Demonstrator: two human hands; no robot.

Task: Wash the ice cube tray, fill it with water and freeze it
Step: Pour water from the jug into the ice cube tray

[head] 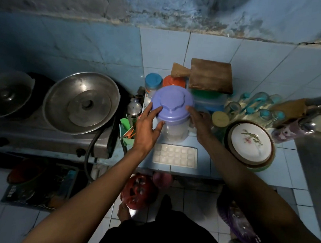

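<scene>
A white ice cube tray [175, 155] lies flat on the tiled counter near its front edge. Just behind it stands a clear water jug [174, 131] with a purple lid [172, 102]. My left hand [148, 127] has its fingers spread against the lid's left rim and the jug's side. On the jug's right side is my right hand [201, 122], fingers extended beside the lid and body; whether it grips the handle is hidden.
A gas stove with a large metal pan and lid [82, 102] stands at the left. Stacked plates [250, 142], glasses, jars and a wooden board [210, 75] crowd the counter's back and right. A steel sink [314, 160] and tap are at the far right.
</scene>
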